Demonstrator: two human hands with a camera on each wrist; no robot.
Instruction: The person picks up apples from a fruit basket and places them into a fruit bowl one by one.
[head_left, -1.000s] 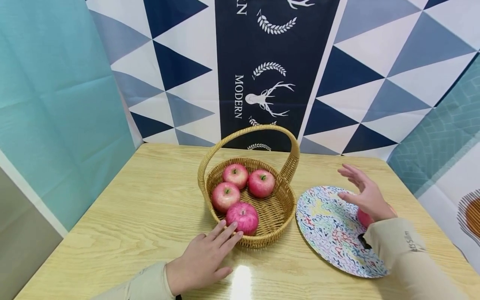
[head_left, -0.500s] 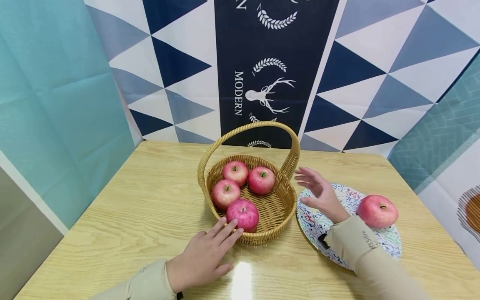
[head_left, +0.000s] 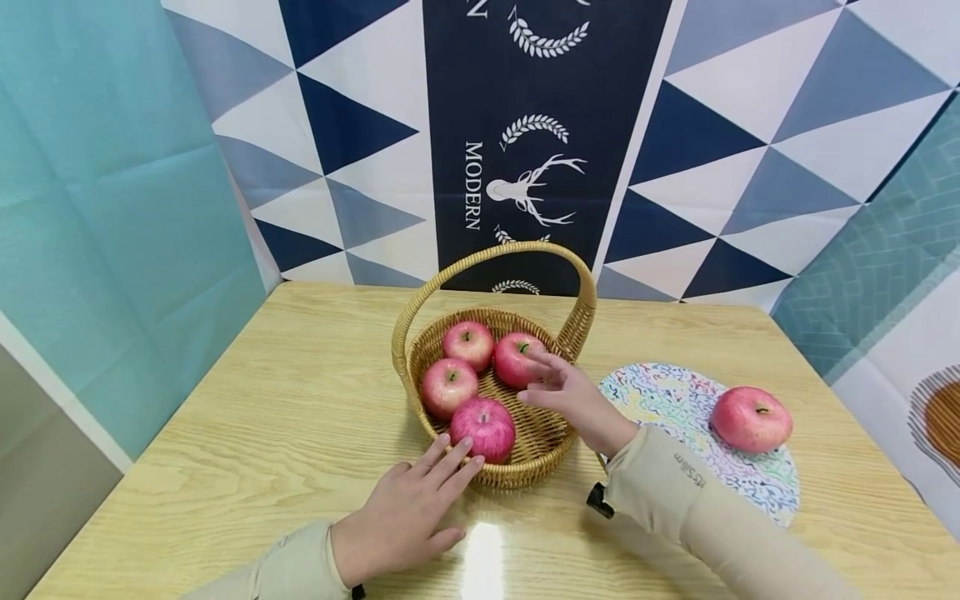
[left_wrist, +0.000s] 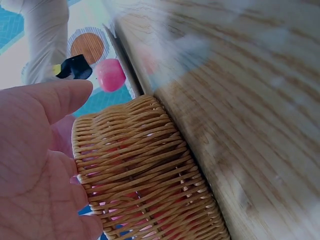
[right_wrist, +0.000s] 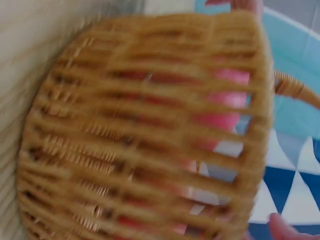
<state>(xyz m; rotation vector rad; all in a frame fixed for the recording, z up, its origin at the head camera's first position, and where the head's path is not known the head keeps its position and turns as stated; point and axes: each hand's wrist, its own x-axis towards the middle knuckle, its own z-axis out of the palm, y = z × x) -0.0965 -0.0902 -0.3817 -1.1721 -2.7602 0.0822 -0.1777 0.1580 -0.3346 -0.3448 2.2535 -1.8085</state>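
Your wide-fingered right hand [head_left: 581,404] has swung over the round tan wicker basket [head_left: 517,477], its round red apples [head_left: 450,388] seemingly within reach; your straight-fingered left hand [head_left: 405,521] touches its near side.

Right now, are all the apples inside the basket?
No, one apple lies on the colorful round mat, outside the basket.

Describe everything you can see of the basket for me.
The basket is round and golden-brown, woven from what looks like wicker, with gaps in its wall and a tall, tightly wrapped handle arching over it. It stands upright on the wooden table and holds four reddish apples, leaving part of its woven floor bare. The left hand's fingertips rest at its near rim; the right hand hangs over its right side, contact unclear.
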